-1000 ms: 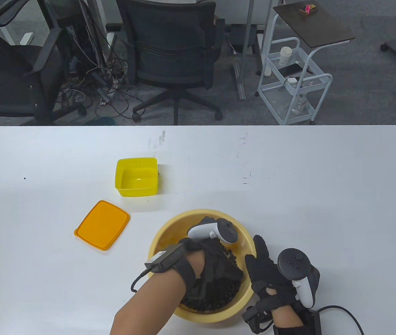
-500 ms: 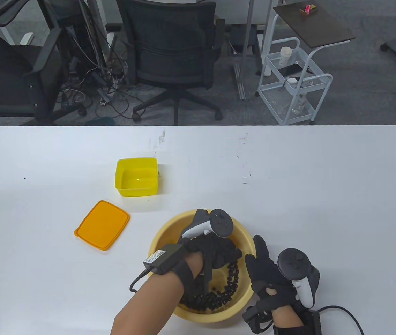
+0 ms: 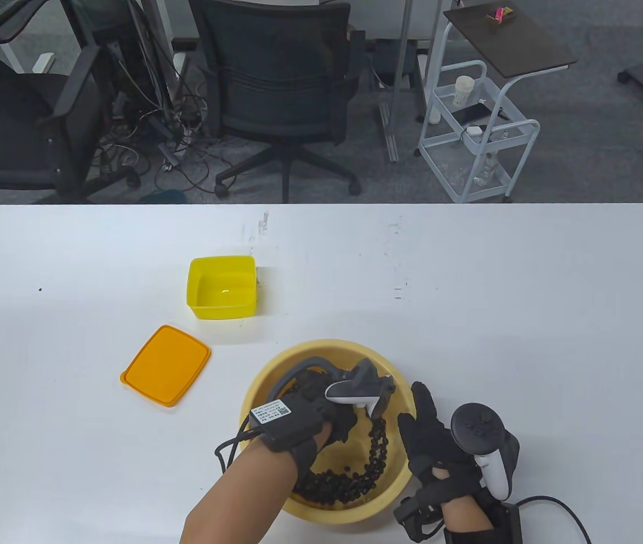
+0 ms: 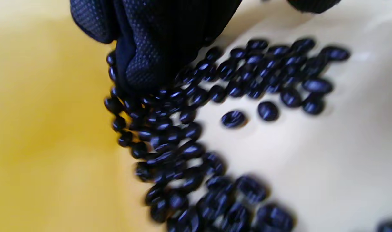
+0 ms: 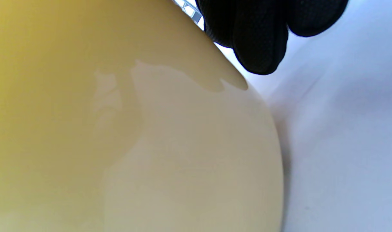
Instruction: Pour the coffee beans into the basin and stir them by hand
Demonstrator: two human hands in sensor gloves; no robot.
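Observation:
A round yellow basin [image 3: 269, 374] stands near the table's front edge, with dark coffee beans [image 3: 355, 481] lying in an arc along its right and near wall. My left hand [image 3: 343, 424] reaches down into it. In the left wrist view its gloved fingers [image 4: 150, 48] push into the beans [image 4: 189, 151] on the basin floor [image 4: 37, 129]. My right hand [image 3: 429, 433] lies flat against the basin's outer right wall. The right wrist view shows its fingertips [image 5: 257, 38] at that wall [image 5: 118, 129].
An empty yellow box [image 3: 222, 286] sits behind and left of the basin. Its orange lid [image 3: 166, 365] lies flat on the white table [image 3: 525, 317]. Office chairs and a white cart stand beyond the far edge.
My left hand has rolled and swept round inside the basin, tipping its tracker over. The beans it covered now show as an arc. The right hand stayed put.

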